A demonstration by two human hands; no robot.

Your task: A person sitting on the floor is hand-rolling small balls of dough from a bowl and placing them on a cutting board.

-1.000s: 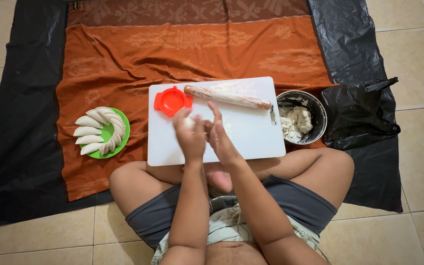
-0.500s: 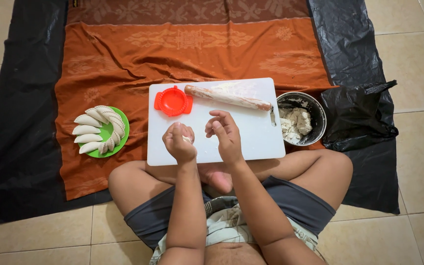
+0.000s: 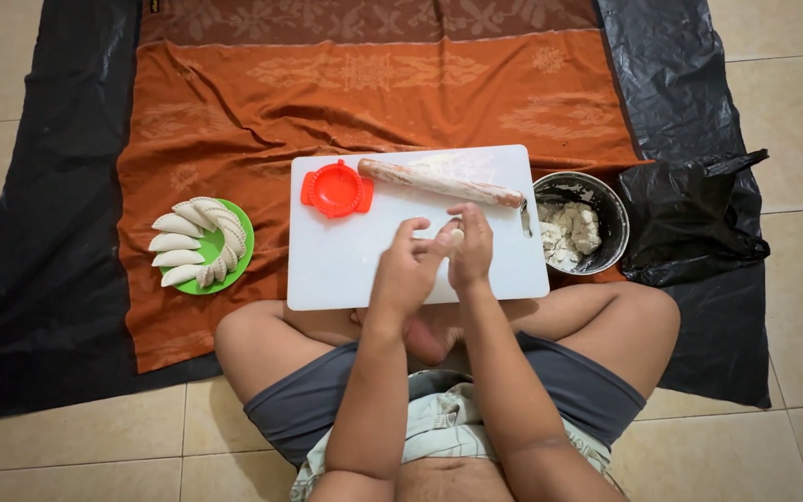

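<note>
White dough, a small lump point(image 3: 455, 238), is pinched between the fingertips of both hands above the white cutting board point(image 3: 346, 270). Left hand point(image 3: 403, 271): fingers curled loosely, tips closed on the lump. Right hand point(image 3: 472, 244): fingers bent, tips closed on the same piece. A second ago the palms were pressed together upright; half a second ago they were parted, the lump kept in the left hand. Rolling between the palms is judged finished, shaping by fingertip begun. Noted on the board: red dumpling press point(image 3: 337, 189), wooden rolling pin point(image 3: 440, 183). Beside it: metal bowl point(image 3: 608, 195) of dough. Green plate point(image 3: 237, 263) carries folded dumplings point(image 3: 199, 242).
</note>
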